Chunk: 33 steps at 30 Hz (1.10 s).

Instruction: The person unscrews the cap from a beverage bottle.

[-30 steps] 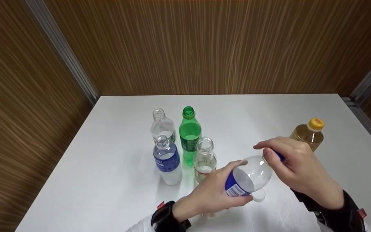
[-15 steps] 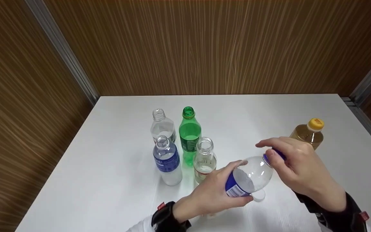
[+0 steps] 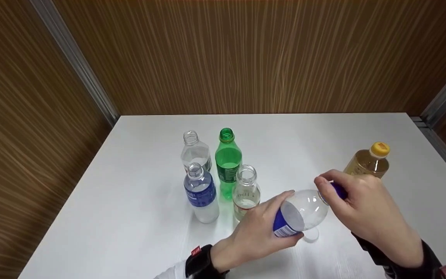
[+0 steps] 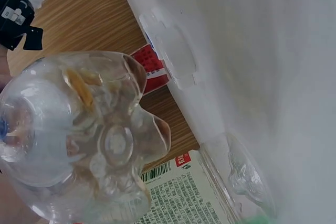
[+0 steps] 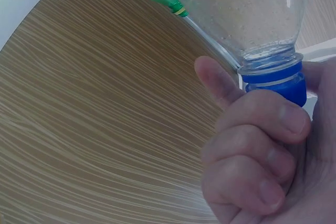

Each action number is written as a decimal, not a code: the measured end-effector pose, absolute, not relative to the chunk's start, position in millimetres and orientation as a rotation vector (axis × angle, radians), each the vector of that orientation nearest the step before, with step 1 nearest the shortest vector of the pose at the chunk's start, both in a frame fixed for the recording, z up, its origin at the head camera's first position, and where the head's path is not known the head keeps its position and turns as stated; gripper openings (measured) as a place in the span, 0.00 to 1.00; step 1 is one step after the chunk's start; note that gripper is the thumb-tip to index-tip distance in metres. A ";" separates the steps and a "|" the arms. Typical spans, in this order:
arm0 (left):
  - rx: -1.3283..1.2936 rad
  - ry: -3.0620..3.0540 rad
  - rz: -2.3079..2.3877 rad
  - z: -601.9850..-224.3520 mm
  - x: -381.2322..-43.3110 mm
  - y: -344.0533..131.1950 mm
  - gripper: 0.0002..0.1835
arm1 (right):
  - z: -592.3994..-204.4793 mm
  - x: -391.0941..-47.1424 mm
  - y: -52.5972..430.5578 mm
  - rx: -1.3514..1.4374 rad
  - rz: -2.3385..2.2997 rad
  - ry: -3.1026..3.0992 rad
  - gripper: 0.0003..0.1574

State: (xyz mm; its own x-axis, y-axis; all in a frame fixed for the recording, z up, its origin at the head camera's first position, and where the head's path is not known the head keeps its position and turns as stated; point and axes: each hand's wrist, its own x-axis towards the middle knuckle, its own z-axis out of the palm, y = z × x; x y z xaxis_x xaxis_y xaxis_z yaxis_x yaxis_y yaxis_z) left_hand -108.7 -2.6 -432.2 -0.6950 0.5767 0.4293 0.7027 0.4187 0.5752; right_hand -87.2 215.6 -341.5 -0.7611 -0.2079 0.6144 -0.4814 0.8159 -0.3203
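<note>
My left hand [image 3: 263,228] grips a clear plastic bottle [image 3: 310,207] with a blue label, tilted so its neck points to the upper right. In the left wrist view the bottle's lobed base [image 4: 118,142] faces the camera. My right hand [image 3: 366,209] is at the neck, its fingers curled round the blue bottle cap [image 5: 289,90]. A thin gap shows between this cap and the blue ring [image 5: 270,73] on the neck. Left of the hands stand a clear glass bottle [image 3: 247,190], a green bottle [image 3: 228,159], a blue-labelled bottle [image 3: 201,192] and another clear bottle [image 3: 196,153], all uncapped.
A bottle of amber liquid [image 3: 370,164] with a yellow cap stands behind my right hand. A small pale round thing [image 3: 311,235] lies on the white table [image 3: 138,186] under the held bottle. Wood-grain panels [image 3: 246,58] rise behind and at the sides.
My right hand has moved slightly right and down, and its index finger has drawn in towards the thumb at the cap. The left hand and its bottle have barely shifted. The standing bottles are unchanged.
</note>
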 end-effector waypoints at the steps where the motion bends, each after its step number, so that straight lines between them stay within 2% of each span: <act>1: -1.140 -2.498 -1.127 -432.3 -108.8 -2.6 0.45 | -341.6 -87.0 215.2 0.500 0.624 -2.427 0.05; 21: -1.228 -2.579 -1.393 -426.3 -111.8 -7.8 0.44 | -343.5 -95.7 222.4 0.847 0.660 -2.197 0.11; 25: -1.213 -2.586 -1.408 -426.7 -112.0 -7.3 0.44 | -344.5 -95.0 223.1 0.788 0.633 -2.221 0.12; 33: -1.146 -2.563 -1.311 -428.4 -109.5 -5.5 0.44 | -341.0 -85.1 224.1 0.470 0.771 -2.296 0.16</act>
